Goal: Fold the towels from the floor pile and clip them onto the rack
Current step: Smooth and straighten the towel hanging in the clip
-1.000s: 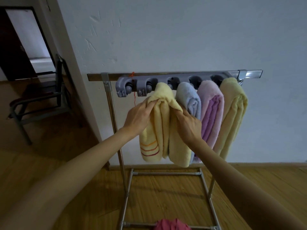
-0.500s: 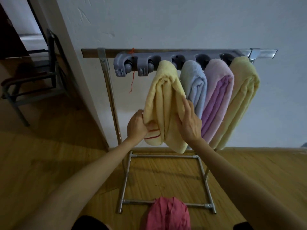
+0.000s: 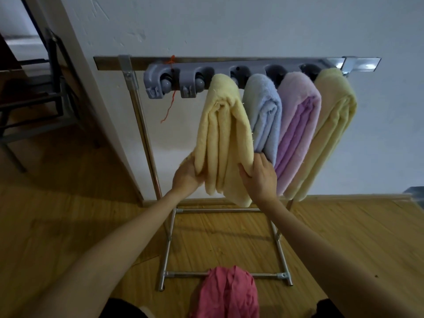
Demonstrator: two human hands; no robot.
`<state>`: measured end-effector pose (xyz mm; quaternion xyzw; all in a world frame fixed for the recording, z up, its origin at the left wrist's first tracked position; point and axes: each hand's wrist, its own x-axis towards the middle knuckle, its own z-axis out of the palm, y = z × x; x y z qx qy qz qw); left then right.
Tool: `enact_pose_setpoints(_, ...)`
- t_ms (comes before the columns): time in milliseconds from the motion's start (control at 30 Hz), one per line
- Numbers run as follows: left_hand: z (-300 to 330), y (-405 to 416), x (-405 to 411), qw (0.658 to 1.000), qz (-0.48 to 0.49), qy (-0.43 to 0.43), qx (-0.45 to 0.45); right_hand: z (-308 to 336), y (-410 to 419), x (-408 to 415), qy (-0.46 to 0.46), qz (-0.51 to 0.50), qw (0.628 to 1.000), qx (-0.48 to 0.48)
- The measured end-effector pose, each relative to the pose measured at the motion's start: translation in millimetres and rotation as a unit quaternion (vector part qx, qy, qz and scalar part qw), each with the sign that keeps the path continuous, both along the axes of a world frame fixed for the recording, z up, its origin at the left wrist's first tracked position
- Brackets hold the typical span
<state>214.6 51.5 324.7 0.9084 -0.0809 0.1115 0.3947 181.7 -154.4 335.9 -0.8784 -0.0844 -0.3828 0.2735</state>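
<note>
A folded pale yellow towel [image 3: 223, 134] hangs from the grey clip strip [image 3: 224, 72] on the metal rack [image 3: 142, 125]. My left hand [image 3: 187, 174] cups its lower left edge. My right hand [image 3: 259, 177] presses flat against its lower right side. To its right hang a light blue towel [image 3: 266, 120], a pink and purple towel [image 3: 298, 125] and another yellow towel [image 3: 330, 125]. A crumpled pink towel [image 3: 227, 292] lies on the floor over the rack's front bar.
Two grey clips [image 3: 174, 84] at the strip's left end hold nothing. A red thread [image 3: 169, 106] dangles there. A dark chair [image 3: 34, 95] stands at the left by a doorway. The rack's base frame [image 3: 281, 255] rests on the wooden floor against the white wall.
Both hands have slid down the yellow towel from its top near the clips to its lower part. The view has tipped downward, showing more of the pink towel.
</note>
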Motion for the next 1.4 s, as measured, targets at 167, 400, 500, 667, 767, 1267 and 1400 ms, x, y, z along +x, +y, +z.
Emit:
enact_pose_setpoints(167,-8.3,-14.9,-10.2,0.994,-0.058,0.084,-0.041,-7.3,-3.3,-0.2,0.057,-0.009,0.998,0.005)
enact_pose_setpoints(400,4.1,-40.4,-20.1,0.993,0.006,0.066,-0.095,-15.2,-9.4,-4.0,0.085,-0.015,0.996,0.011)
enact_pose_setpoints(500,11.2,-51.8,-20.2,0.996,0.062,0.019,-0.063,-17.2,-12.8,-6.1,0.088,-0.008,0.996,0.007)
enact_pose_setpoints(667,9.7,-54.1,-14.1,0.997,0.077,-0.013,0.012,-21.1,-14.7,-9.4,0.094,0.034,0.995,0.01)
enact_pose_setpoints(767,9.5,-39.8,-8.2,0.995,0.091,-0.016,0.048,-23.8,-9.0,-15.9,0.085,0.087,0.993,-0.004)
enact_pose_setpoints(1267,27.4,26.0,-15.9,0.97,0.134,-0.061,0.192,-26.2,74.1,-2.2,0.139,0.126,0.982,-0.004)
enact_pose_setpoints(1400,27.5,21.4,-13.0,0.962,0.129,-0.052,0.234,-27.5,59.6,12.1,0.204,0.019,0.978,0.04)
